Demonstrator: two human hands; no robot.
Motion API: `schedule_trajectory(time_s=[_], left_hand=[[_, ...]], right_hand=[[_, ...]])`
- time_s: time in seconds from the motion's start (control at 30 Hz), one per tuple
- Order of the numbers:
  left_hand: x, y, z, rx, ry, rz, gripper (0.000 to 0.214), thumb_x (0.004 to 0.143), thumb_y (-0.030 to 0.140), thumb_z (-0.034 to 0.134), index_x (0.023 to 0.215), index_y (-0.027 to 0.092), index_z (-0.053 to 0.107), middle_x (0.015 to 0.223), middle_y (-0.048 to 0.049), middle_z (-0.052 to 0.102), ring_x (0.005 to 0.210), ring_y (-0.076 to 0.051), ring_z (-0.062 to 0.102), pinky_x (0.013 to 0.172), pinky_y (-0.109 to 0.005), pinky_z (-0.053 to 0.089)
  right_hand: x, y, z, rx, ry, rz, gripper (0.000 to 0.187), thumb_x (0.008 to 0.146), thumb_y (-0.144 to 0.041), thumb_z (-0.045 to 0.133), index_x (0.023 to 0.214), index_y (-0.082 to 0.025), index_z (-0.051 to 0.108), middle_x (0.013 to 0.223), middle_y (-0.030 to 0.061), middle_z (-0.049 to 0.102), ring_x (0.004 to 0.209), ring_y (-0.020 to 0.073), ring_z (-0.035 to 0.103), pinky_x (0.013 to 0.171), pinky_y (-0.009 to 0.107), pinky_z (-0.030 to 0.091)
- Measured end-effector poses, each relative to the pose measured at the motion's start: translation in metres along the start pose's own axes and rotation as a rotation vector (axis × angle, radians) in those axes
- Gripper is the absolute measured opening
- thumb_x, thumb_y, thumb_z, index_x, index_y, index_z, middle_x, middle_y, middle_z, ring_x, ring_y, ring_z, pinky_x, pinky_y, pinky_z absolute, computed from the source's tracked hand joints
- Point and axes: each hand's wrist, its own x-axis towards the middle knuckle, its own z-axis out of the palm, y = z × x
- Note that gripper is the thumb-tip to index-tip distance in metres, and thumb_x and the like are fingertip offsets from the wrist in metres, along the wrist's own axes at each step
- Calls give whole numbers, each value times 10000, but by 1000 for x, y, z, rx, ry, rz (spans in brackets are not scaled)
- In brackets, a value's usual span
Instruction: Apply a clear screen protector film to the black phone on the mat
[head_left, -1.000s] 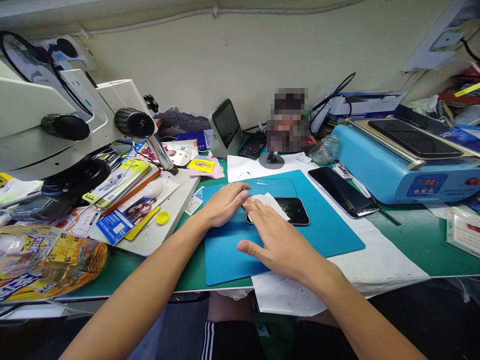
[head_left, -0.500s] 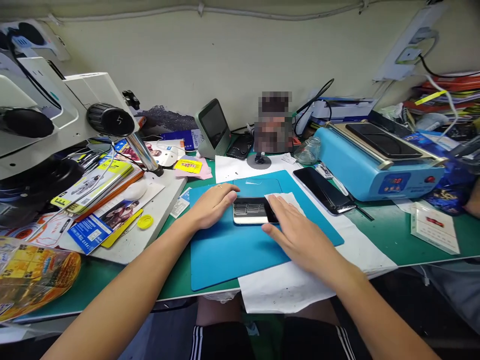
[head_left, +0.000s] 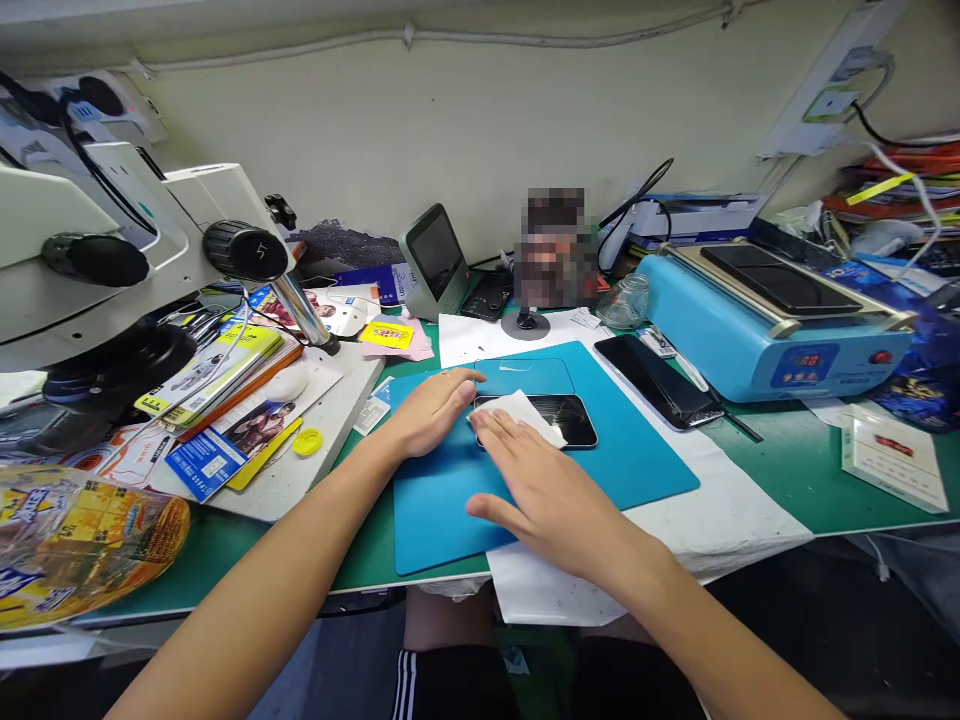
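A dark phone [head_left: 571, 418] lies flat on a blue work mat [head_left: 637, 470] in the middle of the green bench. My left hand [head_left: 431, 408] rests on the mat against the phone's left end, fingers curled round its edge. My right hand [head_left: 544, 490] lies flat with fingers stretched out, pressing a white wipe [head_left: 525, 412] onto the left half of the screen. The right part of the glass shows, with glare and what looks like cracks.
A microscope [head_left: 112, 260] and a heap of leaflets crowd the left. A second dark phone [head_left: 660, 368], a glass jar [head_left: 628, 300] and a blue heating machine [head_left: 772, 320] stand to the right. A small grey screen unit [head_left: 435, 260] is at the back. White paper [head_left: 720, 520] lies under the mat.
My right hand slid the wipe from the phone's left end to its right end, then back to the left. The left hand stayed at the phone's left end.
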Motion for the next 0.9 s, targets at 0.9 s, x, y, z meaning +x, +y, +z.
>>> schedule_trajectory(time_s=[0.9], left_hand=[[1,-2,-2,-30,-1,5,789,1032,676,46,1215,200,648,1090,-96,680,1044,-272,614,981,-415,455]], right_hand=[[-5,2,-5,91,-76,-15,822,962,-673,409,1601,-181,254,1655,91,248,1524,303,239,1217,509,290]])
